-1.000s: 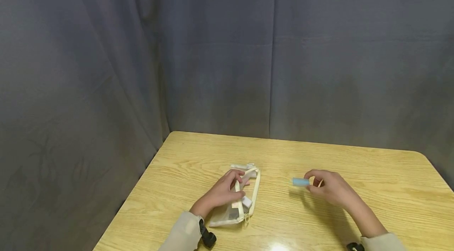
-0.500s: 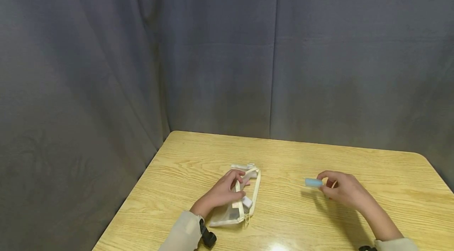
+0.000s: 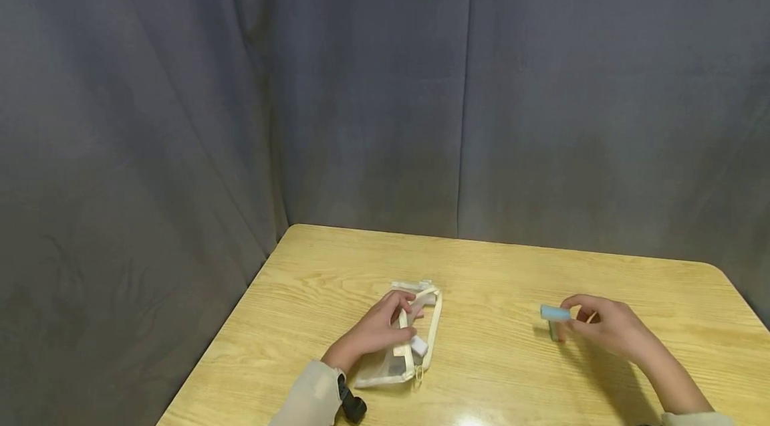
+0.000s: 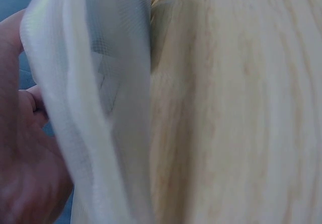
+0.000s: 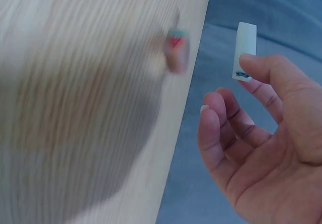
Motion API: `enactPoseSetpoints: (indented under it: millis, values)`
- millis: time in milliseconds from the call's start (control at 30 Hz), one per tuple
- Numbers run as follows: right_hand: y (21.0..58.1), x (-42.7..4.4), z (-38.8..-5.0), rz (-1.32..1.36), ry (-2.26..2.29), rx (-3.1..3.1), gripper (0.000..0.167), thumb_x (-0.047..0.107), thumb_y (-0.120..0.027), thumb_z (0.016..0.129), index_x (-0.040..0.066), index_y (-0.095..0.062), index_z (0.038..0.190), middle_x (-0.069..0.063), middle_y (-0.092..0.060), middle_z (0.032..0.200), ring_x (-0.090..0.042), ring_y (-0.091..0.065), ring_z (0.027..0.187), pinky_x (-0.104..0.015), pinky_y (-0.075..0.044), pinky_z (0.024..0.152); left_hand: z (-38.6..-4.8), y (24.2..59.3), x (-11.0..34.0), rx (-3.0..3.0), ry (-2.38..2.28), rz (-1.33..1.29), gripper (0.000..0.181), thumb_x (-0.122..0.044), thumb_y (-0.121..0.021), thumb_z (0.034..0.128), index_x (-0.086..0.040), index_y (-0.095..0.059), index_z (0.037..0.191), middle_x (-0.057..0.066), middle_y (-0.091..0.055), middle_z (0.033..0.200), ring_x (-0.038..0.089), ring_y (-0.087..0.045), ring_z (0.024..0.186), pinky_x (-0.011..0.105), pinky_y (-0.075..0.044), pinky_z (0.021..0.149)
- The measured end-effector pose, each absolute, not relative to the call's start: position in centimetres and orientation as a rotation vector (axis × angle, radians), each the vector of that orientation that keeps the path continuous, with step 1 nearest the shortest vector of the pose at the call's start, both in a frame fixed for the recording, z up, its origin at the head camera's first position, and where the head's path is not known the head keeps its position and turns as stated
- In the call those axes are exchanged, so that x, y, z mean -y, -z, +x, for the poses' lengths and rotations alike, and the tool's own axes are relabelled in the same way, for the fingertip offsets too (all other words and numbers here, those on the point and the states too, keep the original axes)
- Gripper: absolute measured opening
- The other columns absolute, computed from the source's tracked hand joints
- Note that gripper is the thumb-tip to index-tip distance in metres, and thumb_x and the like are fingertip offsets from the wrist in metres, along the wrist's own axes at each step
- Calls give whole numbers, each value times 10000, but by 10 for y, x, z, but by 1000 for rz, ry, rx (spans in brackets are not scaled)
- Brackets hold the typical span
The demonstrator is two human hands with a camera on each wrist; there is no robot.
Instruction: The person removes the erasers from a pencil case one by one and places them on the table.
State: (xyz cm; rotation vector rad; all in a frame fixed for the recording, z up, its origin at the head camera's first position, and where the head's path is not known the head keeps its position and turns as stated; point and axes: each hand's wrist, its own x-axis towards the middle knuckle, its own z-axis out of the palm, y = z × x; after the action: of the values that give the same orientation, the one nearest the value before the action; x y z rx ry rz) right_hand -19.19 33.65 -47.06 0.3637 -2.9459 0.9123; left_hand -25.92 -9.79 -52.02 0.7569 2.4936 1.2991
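Observation:
My left hand (image 3: 373, 330) grips the near side of a see-through mesh zip pouch (image 3: 434, 329), whose mouth gapes toward the right. In the left wrist view, fingers (image 4: 10, 35) show behind the pale mesh pouch (image 4: 75, 83). Inside the pouch lie a white block (image 3: 419, 346) and something pink, partly hidden. Farther right, my right hand (image 3: 610, 327) pinches a small light-blue block (image 3: 554, 313), likely an eraser, between thumb and fingertip above the table. Dark print marks its lower end in the right wrist view. Beyond it, a small green-and-orange item (image 3: 553, 331) stands on the table.
The wood-grain table (image 3: 493, 279) stretches out under both hands. Grey-blue curtains (image 3: 373, 91) hang behind it and along its left side. Blurred in the right wrist view, the small item (image 5: 176, 53) shows a green top and a red mark.
My right hand has moved rightward, away from the pouch, carrying the light-blue block. The green-and-orange item has come into sight below it. My left hand stays on the pouch.

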Motion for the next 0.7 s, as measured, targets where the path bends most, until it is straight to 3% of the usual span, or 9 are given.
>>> enactPoseSetpoints:
  millis: [367,700]
  values:
    - [479,-369,-189,347,-941,2945,266,171,-692,960,53,-663,1196,-16,-609,861,-71,-562,660,-247,-455,522,-258,518,99,-2480,-1303,757,290,-246,-697,928,-159,-510,1132,-24,-436,1512,252,-424,1431,416,-357,1176]
    - [481,-383,-190,309,-962,2984,275,192,-679,973,56,-656,1211,-20,-597,853,-74,-536,611,-246,-439,509,-260,522,98,-2528,-1281,766,286,-263,-708,911,-191,-519,1113,-47,-457,1503,249,-492,1359,423,-417,1120]
